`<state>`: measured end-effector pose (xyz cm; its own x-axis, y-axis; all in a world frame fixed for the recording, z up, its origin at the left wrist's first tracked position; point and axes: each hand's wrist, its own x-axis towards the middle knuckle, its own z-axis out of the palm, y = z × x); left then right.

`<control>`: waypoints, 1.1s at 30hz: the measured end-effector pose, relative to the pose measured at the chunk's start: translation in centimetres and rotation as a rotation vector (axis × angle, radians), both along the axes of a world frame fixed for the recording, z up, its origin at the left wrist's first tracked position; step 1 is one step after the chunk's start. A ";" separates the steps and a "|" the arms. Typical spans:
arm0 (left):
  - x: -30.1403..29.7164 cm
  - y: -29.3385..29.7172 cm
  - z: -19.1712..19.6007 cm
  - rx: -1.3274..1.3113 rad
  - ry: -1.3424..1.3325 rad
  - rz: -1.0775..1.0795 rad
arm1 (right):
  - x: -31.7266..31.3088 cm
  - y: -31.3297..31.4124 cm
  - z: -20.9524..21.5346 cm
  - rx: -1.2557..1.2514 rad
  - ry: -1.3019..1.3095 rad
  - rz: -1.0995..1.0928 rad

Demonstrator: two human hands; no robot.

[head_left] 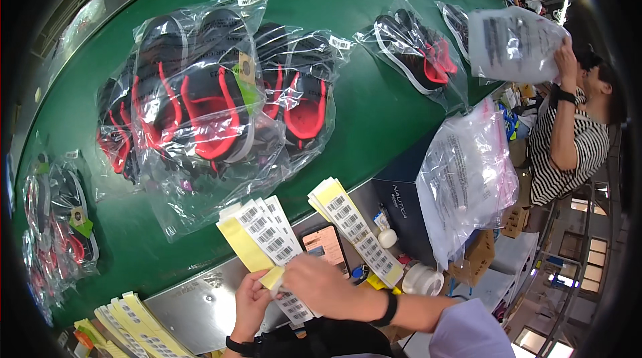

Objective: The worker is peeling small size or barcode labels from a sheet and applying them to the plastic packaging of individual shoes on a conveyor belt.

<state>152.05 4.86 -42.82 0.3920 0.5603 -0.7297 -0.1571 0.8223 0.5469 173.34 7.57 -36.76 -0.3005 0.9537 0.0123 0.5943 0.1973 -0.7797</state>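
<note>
My left hand pinches the curled end of a yellow-backed barcode label sheet at the lower middle. On the other side of that curled end, my right hand is closed on the sheet; its fingertips are partly hidden. White barcode label strips fan out just beyond both hands, on the table's near edge. Farther off, several black shoes with red linings lie piled in clear plastic bags with barcode stickers. A phone with a lit screen lies beside my right hand.
More label sheets lie right of the phone, others at lower left. Bagged shoes sit at far left, another pair at back right. A dark box holds plastic bags. A co-worker lifts a clear bag.
</note>
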 end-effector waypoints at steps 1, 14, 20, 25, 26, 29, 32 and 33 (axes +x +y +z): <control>-0.2 -0.1 -0.4 -0.001 0.014 -0.004 | 1.4 1.6 0.7 0.052 0.024 0.008; -0.2 -1.0 -0.9 0.027 0.171 0.025 | 30.0 20.7 2.4 -0.054 0.459 -0.852; -0.2 3.7 6.1 0.605 0.841 -0.742 | 22.8 19.3 6.1 -0.292 0.513 -0.663; 7.2 13.5 9.2 0.816 0.273 -0.181 | 16.1 17.8 9.4 -0.435 0.588 -0.364; 9.4 15.6 10.2 0.739 0.074 -0.077 | 15.3 17.8 9.8 -0.442 0.585 -0.309; 13.6 19.9 10.9 0.519 -0.211 0.043 | 14.6 17.9 10.3 -0.468 0.611 -0.191; 15.4 21.3 10.8 0.355 -0.259 -0.086 | 15.3 17.9 10.6 -0.492 0.594 -0.194; 15.7 21.1 10.4 0.364 -0.211 -0.098 | 15.5 17.8 10.4 -0.486 0.584 -0.208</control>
